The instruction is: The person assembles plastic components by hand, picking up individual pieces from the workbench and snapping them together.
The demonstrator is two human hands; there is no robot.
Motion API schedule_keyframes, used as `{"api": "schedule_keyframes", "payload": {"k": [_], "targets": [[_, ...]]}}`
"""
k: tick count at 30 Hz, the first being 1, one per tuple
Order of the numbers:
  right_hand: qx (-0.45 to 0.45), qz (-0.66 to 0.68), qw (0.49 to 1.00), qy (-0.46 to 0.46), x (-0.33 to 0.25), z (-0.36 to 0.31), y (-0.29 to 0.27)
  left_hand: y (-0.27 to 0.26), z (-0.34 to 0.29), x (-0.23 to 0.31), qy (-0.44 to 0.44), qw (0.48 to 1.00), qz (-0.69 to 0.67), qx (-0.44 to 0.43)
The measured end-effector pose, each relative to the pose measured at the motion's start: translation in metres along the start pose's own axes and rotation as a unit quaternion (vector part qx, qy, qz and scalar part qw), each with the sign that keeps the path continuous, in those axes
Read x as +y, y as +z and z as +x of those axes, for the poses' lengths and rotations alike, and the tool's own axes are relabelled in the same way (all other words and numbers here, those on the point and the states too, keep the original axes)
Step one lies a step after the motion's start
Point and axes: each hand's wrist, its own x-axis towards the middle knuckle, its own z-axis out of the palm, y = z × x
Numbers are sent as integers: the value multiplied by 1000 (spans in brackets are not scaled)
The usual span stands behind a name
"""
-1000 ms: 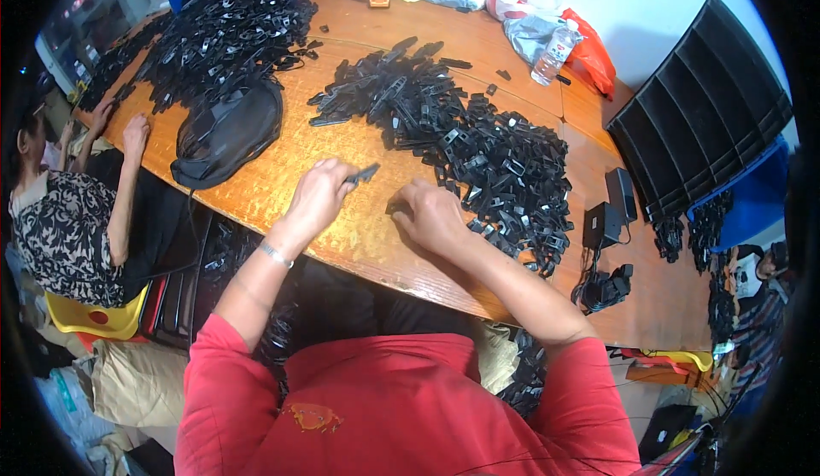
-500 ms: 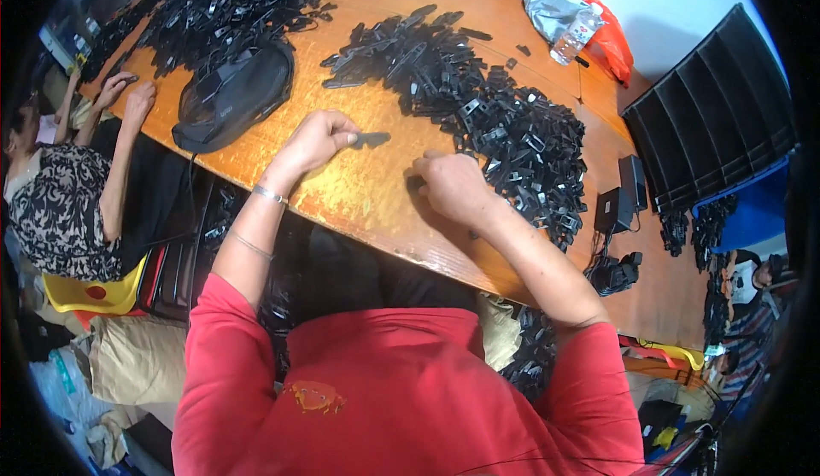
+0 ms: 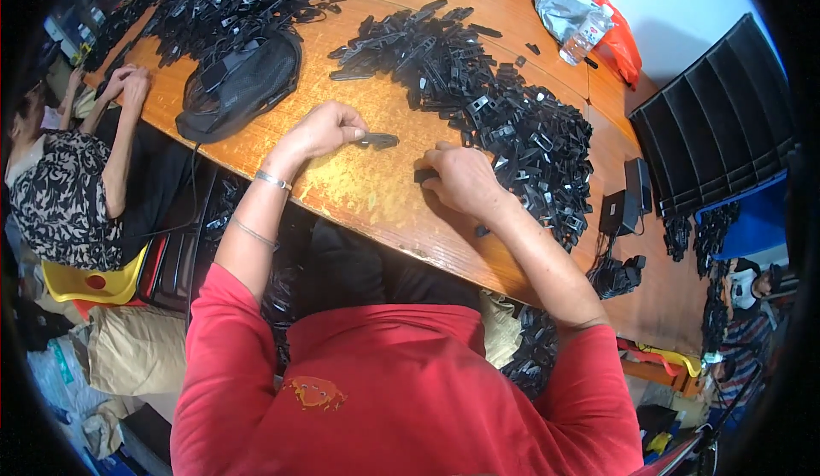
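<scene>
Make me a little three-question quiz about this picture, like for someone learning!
1. Which hand, with a bracelet at its wrist, pinches a slim dark part?
2. True or false: the clear bottle is beside a red bag.
3. What is piled beyond the right hand? A) oranges B) black parts C) books

Key: 1. The left hand. 2. True. 3. B.

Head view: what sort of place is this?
Probably a small workshop: heaps of black parts lie on a wooden table, and a co-worker sits on a yellow seat at its left side.
</scene>
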Motion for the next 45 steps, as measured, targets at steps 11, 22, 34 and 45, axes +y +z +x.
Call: {"api": "schedule_keyframes", "payload": {"k": [11, 22, 34, 45], "targets": [[49, 30, 998, 2, 8, -4, 6, 19, 4, 5, 65, 981, 46, 175], [192, 81, 978, -22, -2, 53, 32, 50, -42, 21, 99, 955, 139, 241], [213, -3, 970, -122, -6, 90, 61, 54, -41, 13, 106, 948, 132, 269], [196, -5, 980, 19, 31, 19, 1, -74, -170, 4, -27, 993, 104, 49]]}}
